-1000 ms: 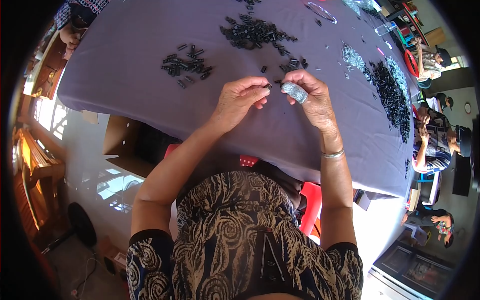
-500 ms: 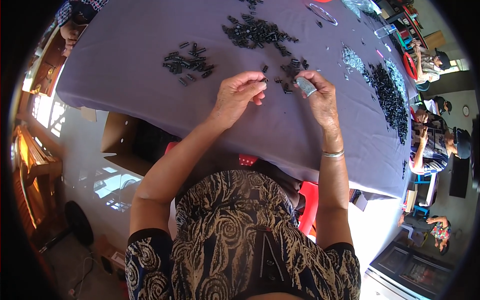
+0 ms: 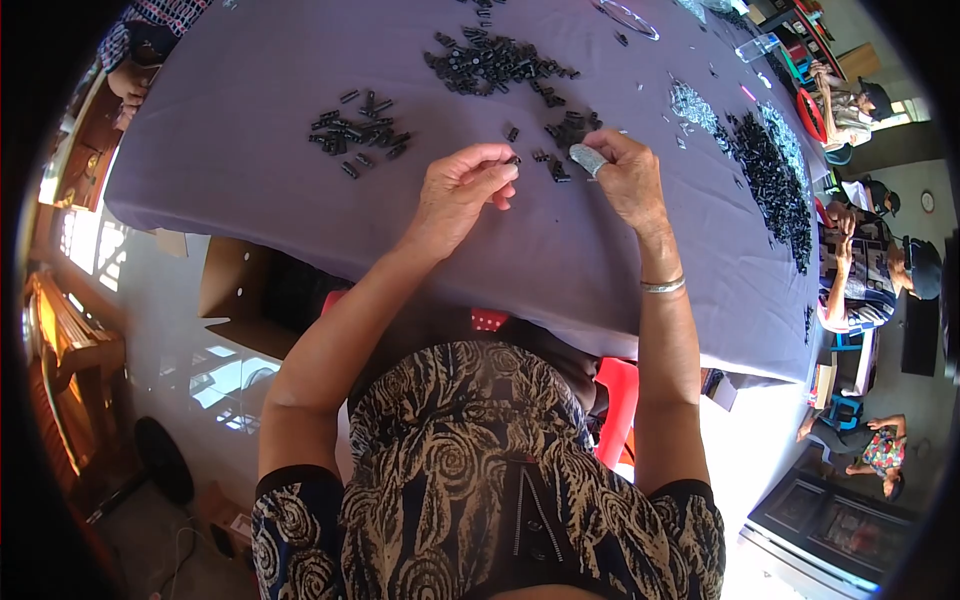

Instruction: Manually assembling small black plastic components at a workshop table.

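Note:
My left hand (image 3: 452, 200) pinches a small black cylindrical piece (image 3: 514, 160) between thumb and fingertips, above the purple-grey tablecloth (image 3: 540, 265). My right hand (image 3: 630, 182) is closed, its thumb covered by a silvery-grey wrap (image 3: 588, 158). Whatever its fingertips grip is hidden. Just beyond it lies a small group of black pieces (image 3: 560, 172), and a single black piece (image 3: 512, 133) rests between the hands. Left of my left hand is a loose heap of black cylinders (image 3: 350, 132). A larger heap of black pieces (image 3: 490, 62) lies farther off.
To the right, a long black pile (image 3: 770, 185) lies beside shiny clear pieces (image 3: 692, 103). A clear ring-shaped item (image 3: 630, 18) is at the far side. Several people sit along the right; another person's hand (image 3: 130, 85) shows far left. A cardboard box (image 3: 228, 280) stands below the table edge.
The view has shifted slightly, so the table's contents appear a little farther left. My right hand has tilted, its thumb lower over the small group. The left hand keeps its pinch.

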A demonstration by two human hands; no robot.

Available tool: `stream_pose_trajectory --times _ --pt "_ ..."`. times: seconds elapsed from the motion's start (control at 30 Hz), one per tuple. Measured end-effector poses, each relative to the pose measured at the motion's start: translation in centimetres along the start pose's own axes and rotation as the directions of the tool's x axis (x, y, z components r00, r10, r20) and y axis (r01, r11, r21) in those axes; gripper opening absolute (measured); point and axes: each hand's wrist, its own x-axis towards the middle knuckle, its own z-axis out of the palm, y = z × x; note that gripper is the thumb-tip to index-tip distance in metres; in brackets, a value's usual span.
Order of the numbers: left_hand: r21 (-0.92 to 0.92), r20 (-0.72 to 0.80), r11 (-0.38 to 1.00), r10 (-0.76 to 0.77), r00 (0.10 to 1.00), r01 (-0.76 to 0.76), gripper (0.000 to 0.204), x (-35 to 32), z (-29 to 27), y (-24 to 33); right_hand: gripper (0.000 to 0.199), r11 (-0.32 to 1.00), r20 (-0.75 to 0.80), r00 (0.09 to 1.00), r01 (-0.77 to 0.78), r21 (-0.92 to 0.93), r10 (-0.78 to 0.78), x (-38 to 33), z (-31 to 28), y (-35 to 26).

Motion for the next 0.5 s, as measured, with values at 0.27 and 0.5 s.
stream_pose_trajectory --times 0.27,0.5 --pt "-0.006 -0.002 1.0 -0.002 1.0 0.002 0.017 0.1 0.0 -0.3 0.012 0.895 0.148 0.9 0.427 -0.125 -0.409 1.4 2.1 1.2" --pt "0.004 0.009 1.0 -0.004 1.0 0.004 0.019 0.0 -0.1 -0.4 0.009 0.924 0.21 0.924 0.352 -0.149 -0.318 1.7 2.1 0.3"
